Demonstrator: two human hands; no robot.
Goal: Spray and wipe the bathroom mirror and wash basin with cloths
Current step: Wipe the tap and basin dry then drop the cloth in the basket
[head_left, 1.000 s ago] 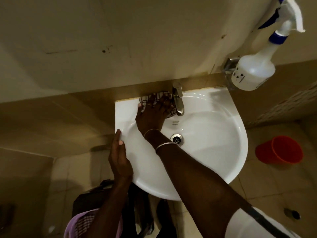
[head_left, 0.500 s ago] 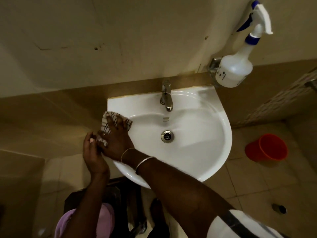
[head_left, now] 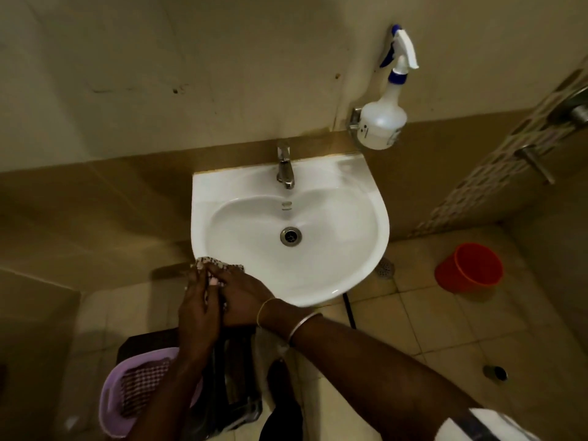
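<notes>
Evidently the job stood in its basin stage. The checked cloth (head_left: 219, 268) lay bunched on the near left rim of the wash basin (head_left: 380, 224), with both hands meeting on it. The right hand (head_left: 245, 297) had its grip closed on the cloth, fingers curled over the bunch at the rim. The left hand (head_left: 199, 308) lay against the same bunch with its fingers on the fabric; whether that grip was closed round the cloth or merely pressing it could not be told. The spray bottle (head_left: 383, 125) was parked at the wall to the right of the tap (head_left: 284, 170), well apart from both hands, so spraying was judged done or set aside. The bowl around the drain (head_left: 290, 236) looked white and glossy with no visible marks, which suggested most of the basin was already wiped; the near left rim was judged the part in hand. The mirror was not in view, so its condition could not be confirmed. A second checked cloth (head_left: 143, 388) sat in a purple basket (head_left: 106, 409) below the left arm, not in use.
</notes>
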